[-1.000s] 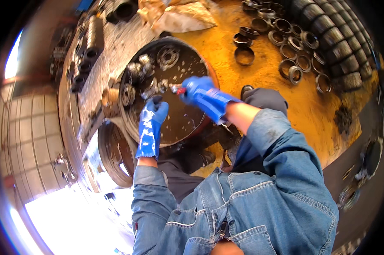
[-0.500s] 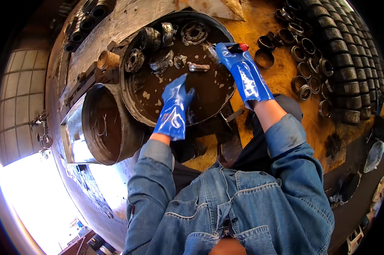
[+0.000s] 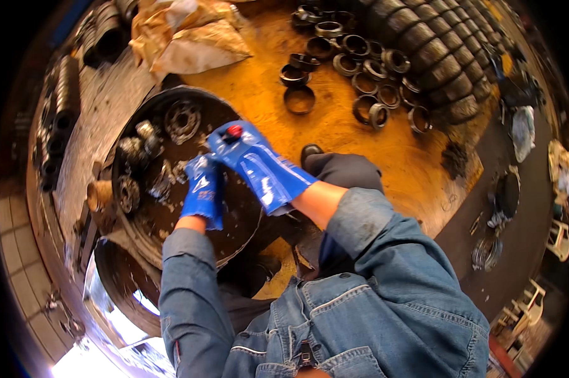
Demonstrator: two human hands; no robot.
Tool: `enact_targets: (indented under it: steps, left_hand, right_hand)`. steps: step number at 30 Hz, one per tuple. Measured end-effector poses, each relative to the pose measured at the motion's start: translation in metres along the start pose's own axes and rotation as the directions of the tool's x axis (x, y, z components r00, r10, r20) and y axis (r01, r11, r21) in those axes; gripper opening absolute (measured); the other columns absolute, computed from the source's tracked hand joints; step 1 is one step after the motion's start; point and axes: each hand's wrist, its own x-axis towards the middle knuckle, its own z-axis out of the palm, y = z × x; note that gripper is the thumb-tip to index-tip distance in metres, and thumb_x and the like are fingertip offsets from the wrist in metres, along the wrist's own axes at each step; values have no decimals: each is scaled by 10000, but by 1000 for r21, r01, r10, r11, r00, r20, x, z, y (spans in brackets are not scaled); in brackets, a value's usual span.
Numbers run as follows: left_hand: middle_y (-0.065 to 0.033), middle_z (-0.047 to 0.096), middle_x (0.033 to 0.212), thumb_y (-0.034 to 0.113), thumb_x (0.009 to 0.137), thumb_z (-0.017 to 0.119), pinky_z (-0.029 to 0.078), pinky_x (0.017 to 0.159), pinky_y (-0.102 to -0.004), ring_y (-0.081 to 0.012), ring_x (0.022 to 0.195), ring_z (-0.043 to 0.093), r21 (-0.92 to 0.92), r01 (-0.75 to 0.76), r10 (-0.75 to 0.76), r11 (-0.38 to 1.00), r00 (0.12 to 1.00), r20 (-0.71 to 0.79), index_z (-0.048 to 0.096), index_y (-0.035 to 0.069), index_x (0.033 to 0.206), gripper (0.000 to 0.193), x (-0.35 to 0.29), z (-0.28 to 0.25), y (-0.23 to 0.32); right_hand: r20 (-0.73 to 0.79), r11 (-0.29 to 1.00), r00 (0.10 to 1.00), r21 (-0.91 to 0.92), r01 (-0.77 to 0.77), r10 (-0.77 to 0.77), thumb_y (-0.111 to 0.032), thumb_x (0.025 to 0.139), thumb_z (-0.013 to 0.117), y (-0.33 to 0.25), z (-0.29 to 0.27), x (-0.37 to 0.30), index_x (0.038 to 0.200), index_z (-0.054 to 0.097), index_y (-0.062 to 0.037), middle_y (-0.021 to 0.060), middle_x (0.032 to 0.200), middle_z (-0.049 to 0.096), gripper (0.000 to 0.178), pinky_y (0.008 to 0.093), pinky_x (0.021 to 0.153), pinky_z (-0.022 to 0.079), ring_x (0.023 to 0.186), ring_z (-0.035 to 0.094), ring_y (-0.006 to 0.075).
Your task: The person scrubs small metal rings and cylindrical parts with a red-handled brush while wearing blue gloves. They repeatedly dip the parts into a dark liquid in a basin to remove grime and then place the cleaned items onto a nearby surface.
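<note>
My right hand [image 3: 237, 148], in a blue rubber glove, is closed round a tool with a red-ended handle [image 3: 234, 131]; its working end is hidden. Against its fingers, my left hand [image 3: 202, 183] in a matching glove has its fingers bent inward; whatever they grip is covered. Both hands are over a wide round metal tub [image 3: 121, 205] with dark liquid in it. Inside, a round metal part with holes [image 3: 183, 121] leans near the far rim. Greasy metal parts [image 3: 133, 151] and another round part [image 3: 128, 193] sit along the left side.
Metal rings [image 3: 366, 82] lie loose on the yellow-brown stained floor. Beside them rises a stack of dark cylindrical parts [image 3: 423, 69]. Crumpled brown paper [image 3: 202, 44] lies beyond the tub. A second round container [image 3: 117, 277] stands near left, with a rusty cup-shaped piece [image 3: 99, 195] close by.
My left hand has moved from the tub's near side to meet my right hand. The view has swung right, so the tub now appears further left. The red-ended tool stays in my right hand.
</note>
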Motion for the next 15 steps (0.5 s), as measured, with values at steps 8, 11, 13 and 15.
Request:
enact_targets:
  steps: [8, 11, 13, 15]
  left_hand:
    - [-181, 746, 1118, 423, 839, 748, 563, 924, -480, -387, 1074, 703, 104, 329, -341, 938, 931, 131, 719, 168, 1223, 462, -2, -99, 7]
    - [-230, 742, 1063, 566, 878, 651, 547, 917, -484, -426, 1045, 698, -17, 365, -359, 931, 923, 138, 719, 56, 1151, 582, -20, -134, -8]
    - [-237, 747, 985, 544, 880, 641, 550, 850, -471, -424, 962, 718, -150, 377, -368, 914, 926, 82, 738, 32, 1075, 556, -44, -137, -25]
    - [-232, 743, 905, 518, 876, 646, 546, 782, -451, -388, 862, 733, -165, 413, -419, 896, 908, -3, 748, 27, 1042, 528, -69, -132, -28]
  right_hand:
    - [-105, 987, 989, 109, 118, -106, -408, 889, 707, -2, -13, -14, 914, 744, -86, 173, 903, 742, 325, 405, 766, 561, 860, 715, 340]
    - [-29, 995, 994, 15, 103, -103, -348, 896, 705, -12, -26, -31, 862, 723, -71, 185, 829, 718, 280, 391, 704, 549, 769, 705, 315]
    - [71, 957, 981, 240, 161, -182, -342, 890, 704, -27, -38, -66, 905, 722, -53, 178, 850, 720, 290, 399, 711, 550, 768, 703, 318]
    - [223, 970, 969, -188, 154, -111, -387, 893, 676, -3, -17, -39, 1073, 736, -71, 177, 1038, 751, 368, 410, 802, 574, 911, 732, 323]
